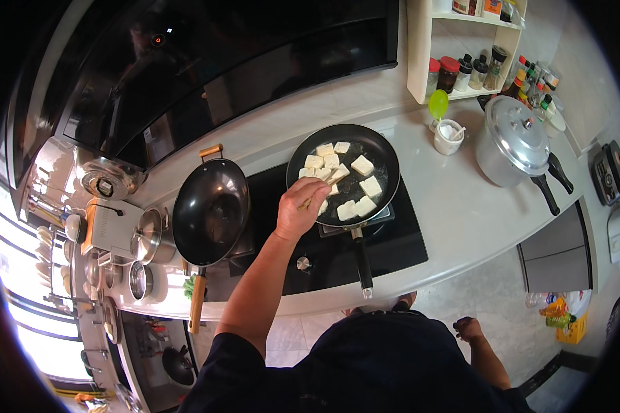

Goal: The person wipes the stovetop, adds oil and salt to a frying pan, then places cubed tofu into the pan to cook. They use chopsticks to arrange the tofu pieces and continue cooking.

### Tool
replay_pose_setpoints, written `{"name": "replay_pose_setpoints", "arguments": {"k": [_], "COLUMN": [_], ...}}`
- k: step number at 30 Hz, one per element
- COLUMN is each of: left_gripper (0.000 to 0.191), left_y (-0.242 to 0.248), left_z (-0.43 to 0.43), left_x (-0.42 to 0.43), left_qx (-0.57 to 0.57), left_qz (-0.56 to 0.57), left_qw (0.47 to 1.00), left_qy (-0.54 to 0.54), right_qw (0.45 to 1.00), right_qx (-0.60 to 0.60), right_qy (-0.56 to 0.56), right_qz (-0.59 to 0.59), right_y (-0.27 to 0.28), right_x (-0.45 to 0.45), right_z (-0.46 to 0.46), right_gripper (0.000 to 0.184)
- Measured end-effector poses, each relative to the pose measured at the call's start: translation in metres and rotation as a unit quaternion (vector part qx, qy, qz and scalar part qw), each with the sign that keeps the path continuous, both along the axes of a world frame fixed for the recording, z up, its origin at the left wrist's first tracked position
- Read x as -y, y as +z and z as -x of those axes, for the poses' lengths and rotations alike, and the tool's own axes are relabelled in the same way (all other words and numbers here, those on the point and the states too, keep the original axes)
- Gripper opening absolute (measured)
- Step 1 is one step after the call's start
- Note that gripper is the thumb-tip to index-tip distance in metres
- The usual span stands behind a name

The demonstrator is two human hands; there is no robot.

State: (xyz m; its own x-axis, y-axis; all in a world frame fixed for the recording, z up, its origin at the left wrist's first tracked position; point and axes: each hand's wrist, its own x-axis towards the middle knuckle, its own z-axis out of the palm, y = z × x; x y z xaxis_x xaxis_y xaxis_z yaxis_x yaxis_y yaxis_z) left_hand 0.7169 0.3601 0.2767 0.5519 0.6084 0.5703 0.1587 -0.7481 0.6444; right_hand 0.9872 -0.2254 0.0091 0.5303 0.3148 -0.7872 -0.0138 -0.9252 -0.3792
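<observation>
My left hand [302, 206] is closed around wooden chopsticks [334, 180] over the left side of a black frying pan [349, 202]. Their tips meet a white block that looks like tofu [340, 172]; whether they grip it cannot be told. Several more such blocks [362, 165] lie in the pan, some partly behind the hand. The pan rests on the black glass cooktop [408, 237], its black handle [362, 260] pointing towards me. My right hand [467, 329] hangs low at my side, away from the counter, its fingers partly curled; nothing clearly shows in it.
Left of the pan is a black wok [212, 211] with wooden handles. On the right stand a white seasoning pot [448, 138] with a raised green lid and an aluminium pressure cooker [511, 144]. A dark range hood [237, 67] overhangs the back; a jar shelf [418, 62] is beside it.
</observation>
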Motion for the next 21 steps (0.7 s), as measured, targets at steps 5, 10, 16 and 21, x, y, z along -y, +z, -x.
{"name": "replay_pose_setpoints", "arguments": {"k": [5,10,16,21], "left_gripper": [0.007,0.012,0.004,0.004], "left_y": [0.012,0.027,0.038,0.042], "left_z": [0.009,0.037,0.054,0.051], "left_x": [0.018,0.046,0.048,0.054], "left_qx": [0.027,-0.035,-0.054,-0.019], "left_qz": [0.047,0.077,0.001,0.023], "left_qw": [0.998,0.995,0.997,0.998], "left_qy": [0.025,-0.055,-0.064,-0.057], "right_qw": [1.000,1.000,1.000,1.000], "right_qx": [0.005,0.001,0.000,0.013], "right_qy": [-0.003,-0.015,0.023,0.003], "right_qz": [-0.012,-0.013,-0.003,-0.013], "right_y": [0.002,0.000,-0.007,-0.006], "right_x": [0.003,0.006,0.008,0.003], "right_z": [0.000,0.005,0.002,-0.002], "right_gripper": [0.030,0.029,0.029,0.030]}}
